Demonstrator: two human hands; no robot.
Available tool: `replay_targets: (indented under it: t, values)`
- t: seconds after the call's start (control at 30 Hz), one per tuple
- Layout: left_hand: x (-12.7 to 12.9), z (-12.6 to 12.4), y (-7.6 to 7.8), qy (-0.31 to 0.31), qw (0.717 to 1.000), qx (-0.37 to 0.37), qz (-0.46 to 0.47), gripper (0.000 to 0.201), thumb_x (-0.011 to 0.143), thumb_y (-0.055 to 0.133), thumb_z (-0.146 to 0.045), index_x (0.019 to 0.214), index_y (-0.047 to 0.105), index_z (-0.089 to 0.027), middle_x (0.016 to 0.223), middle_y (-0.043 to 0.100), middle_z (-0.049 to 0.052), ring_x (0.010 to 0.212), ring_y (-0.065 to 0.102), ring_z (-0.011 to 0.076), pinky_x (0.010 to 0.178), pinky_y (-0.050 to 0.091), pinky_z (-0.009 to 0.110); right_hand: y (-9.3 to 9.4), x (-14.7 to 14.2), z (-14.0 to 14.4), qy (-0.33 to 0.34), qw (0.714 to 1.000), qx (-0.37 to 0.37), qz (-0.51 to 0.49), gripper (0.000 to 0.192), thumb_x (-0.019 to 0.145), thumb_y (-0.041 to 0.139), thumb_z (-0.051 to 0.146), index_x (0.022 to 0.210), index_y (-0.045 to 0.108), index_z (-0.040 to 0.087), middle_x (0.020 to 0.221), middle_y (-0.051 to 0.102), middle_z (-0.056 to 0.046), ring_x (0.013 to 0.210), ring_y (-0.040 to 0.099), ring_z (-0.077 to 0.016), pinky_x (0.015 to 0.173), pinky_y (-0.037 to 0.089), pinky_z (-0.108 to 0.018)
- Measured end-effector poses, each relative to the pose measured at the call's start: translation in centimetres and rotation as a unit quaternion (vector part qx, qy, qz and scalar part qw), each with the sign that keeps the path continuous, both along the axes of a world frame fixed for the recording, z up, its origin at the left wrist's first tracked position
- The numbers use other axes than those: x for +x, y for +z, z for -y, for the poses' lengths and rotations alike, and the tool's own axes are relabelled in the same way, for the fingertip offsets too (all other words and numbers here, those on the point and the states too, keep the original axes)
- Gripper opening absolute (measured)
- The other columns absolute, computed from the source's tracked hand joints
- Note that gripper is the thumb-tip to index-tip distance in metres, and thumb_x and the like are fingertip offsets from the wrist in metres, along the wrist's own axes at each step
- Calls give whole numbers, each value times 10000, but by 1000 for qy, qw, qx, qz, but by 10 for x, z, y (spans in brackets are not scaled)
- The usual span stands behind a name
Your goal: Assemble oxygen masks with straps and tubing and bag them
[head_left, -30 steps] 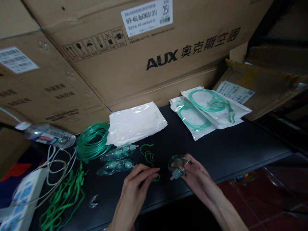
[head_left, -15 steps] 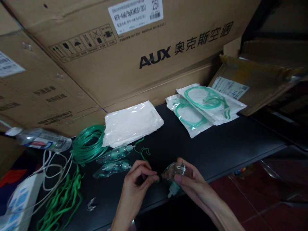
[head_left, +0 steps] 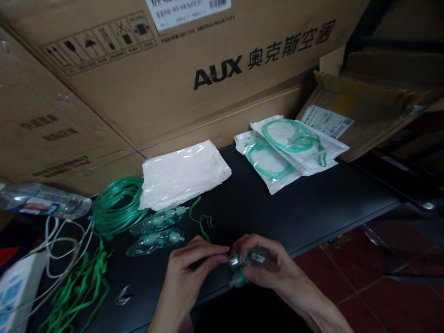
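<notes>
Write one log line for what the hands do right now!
right hand: holds clear mask | left hand: pinches green strap at mask edge | over black table

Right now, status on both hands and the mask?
Right hand grips clear mask. Left hand fingers pinch at its edge. Green strap trails behind.

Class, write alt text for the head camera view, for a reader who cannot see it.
Two bare hands meet over the front edge of a black table: the right hand grips a clear oxygen mask while the left hand pinches at its side. Behind lie two more masks, a green tubing coil, sealed packets and stacked cardboard boxes.
</notes>
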State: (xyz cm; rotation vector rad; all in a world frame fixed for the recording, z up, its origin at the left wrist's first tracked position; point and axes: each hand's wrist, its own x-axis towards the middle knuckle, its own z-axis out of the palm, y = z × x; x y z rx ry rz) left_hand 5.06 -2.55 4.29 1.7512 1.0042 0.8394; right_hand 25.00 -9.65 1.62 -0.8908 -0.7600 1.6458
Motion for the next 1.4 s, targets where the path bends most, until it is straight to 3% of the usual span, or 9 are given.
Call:
replay_targets:
  t: [0.13,0.37,0.57,0.9,1.07,1.23,1.4]
  values:
    - [-4,1,8,-20,998,42,-35,196,959,691,-221,1028,844,-322,849,792,12,756,706,165,674,546,229,6,0,-3,4,1000,18,-4,234,791,879,369,928,756,225,990,650,-24,909,586,-176,793,426,-309]
    - [-13,5,19,-29,995,69,-61,146,936,746,-253,1013,824,-350,779,757,-25,692,688,146,606,537,209,9,2,-4,47,998,25,12,348,787,852,503,906,762,189,844,626,-24,766,542,-164,683,409,-305]
    - [-14,4,20,-64,988,126,-64,111,929,754,-227,984,805,-309,839,796,-23,751,680,163,656,552,237,9,0,-3,64,998,30,7,366,792,837,525,871,749,178,805,626,-20,738,542,-159,668,392,-302]
    - [-24,5,19,-117,977,143,-111,170,989,664,-225,1047,809,-292,922,803,24,821,673,205,704,569,288,2,-6,1,55,998,-7,-39,288,830,836,441,883,744,174,793,656,-10,729,567,-138,664,401,-265]
    - [-24,7,21,-119,977,147,-97,270,964,688,-162,1147,790,-333,952,803,9,820,662,193,697,573,271,-3,-10,3,52,997,-23,-46,250,856,824,414,879,739,179,778,664,-4,729,585,-134,689,427,-258]
    - [-22,15,14,-75,988,123,-61,395,968,681,-159,1303,725,-363,881,770,-1,762,672,147,643,570,196,-2,-12,3,37,998,-33,-48,260,866,822,414,899,715,179,799,644,7,754,576,-129,710,427,-253]
    - [-19,22,11,-81,991,65,-83,429,892,777,-220,1289,730,-378,868,754,-9,782,689,147,705,583,205,0,-13,4,17,999,-22,-40,295,901,792,404,1071,614,243,941,655,7,871,611,-142,770,458,-266]
